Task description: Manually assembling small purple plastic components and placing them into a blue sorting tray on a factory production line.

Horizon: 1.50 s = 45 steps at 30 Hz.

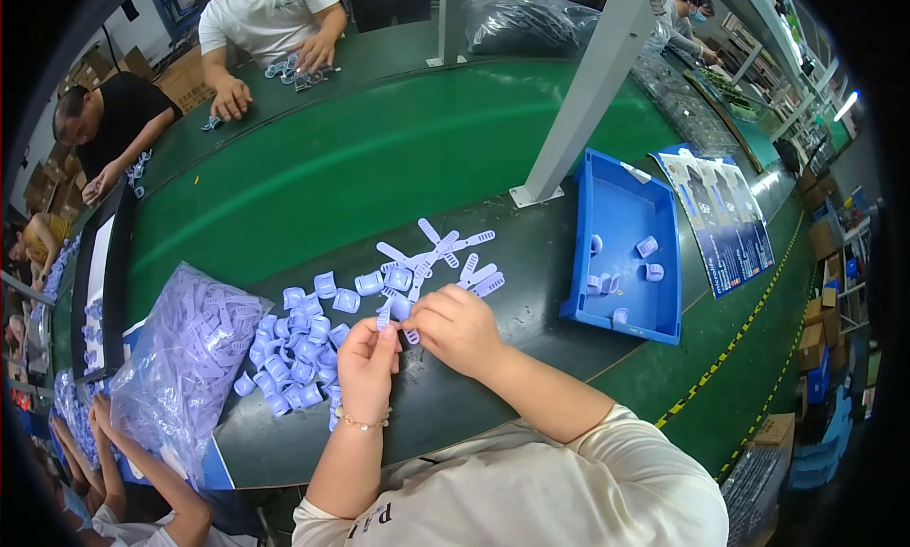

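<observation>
dk-green glossy worktop [531,296]: l. hand [365,359] and r. hand [459,331] pinch one small ribbed lilac plastic pc. [383,317] betw. them, near loose curved lilac plastic caps [299,353]. risk: if pinch slips, it could drop among lookalikes.

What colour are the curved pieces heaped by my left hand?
The curved pieces are light purple, in the head view.

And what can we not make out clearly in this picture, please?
Head view: held purple piece, partly behind left hand and right hand.
Head view: bottom of purple heap, buried by its top layer.
Head view: head of white-shirted person opposite, partly cut by top edge.
</observation>
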### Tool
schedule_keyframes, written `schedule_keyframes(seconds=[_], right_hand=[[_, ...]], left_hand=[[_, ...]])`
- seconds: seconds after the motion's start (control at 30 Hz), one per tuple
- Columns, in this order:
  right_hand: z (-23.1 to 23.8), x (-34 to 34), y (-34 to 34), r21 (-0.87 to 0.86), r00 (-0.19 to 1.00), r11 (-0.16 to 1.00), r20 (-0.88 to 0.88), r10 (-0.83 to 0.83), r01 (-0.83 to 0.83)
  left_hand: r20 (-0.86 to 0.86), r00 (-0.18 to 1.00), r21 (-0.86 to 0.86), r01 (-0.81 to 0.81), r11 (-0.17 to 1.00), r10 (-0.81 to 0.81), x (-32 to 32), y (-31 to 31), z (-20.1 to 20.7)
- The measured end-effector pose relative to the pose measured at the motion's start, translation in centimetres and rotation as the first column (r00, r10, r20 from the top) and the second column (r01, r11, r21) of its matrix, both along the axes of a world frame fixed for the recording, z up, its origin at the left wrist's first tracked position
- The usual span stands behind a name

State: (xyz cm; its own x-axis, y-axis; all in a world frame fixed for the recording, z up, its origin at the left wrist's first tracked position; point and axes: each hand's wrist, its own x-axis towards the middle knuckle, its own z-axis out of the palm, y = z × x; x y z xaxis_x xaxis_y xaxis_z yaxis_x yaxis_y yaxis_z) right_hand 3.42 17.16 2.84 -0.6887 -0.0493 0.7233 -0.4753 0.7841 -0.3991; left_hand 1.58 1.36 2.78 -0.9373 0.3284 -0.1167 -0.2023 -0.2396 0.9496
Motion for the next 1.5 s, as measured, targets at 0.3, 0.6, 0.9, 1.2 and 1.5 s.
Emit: schedule_keyframes(seconds=[0.3,0.6,0.9,1.2,1.5], right_hand=[[0.4,0.3,0.0,0.015,1.0,1.0,0.023,0.005,-0.005],[0.8,0.3,0.5,-0.023,0.995,0.996,-0.055,0.088,-0.089],[0.5,0.1,0.4,-0.136,0.992,0.983,0.026,0.125,-0.121],[1.4,0.6,0.2,-0.401,0.899,0.915,0.416,0.136,0.047],[-0.1,0.2,0.4,-0.768,0.759,0.633,0.469,0.452,0.099]], left_hand=[[0.306,0.938,0.298,0.065,0.952,-0.16,-0.3,-0.6,0.3],[0.161,0.987,0.214,-0.043,0.976,0.008,-0.3,-0.1,0.0],[-0.232,0.963,-0.045,-0.149,0.988,0.135,-0.2,-0.1,-0.6],[-0.391,0.92,-0.243,-0.13,0.961,0.026,-0.6,-0.4,-0.3],[-0.687,0.725,-0.399,-0.327,0.857,-0.043,-0.5,0.0,0.6]])
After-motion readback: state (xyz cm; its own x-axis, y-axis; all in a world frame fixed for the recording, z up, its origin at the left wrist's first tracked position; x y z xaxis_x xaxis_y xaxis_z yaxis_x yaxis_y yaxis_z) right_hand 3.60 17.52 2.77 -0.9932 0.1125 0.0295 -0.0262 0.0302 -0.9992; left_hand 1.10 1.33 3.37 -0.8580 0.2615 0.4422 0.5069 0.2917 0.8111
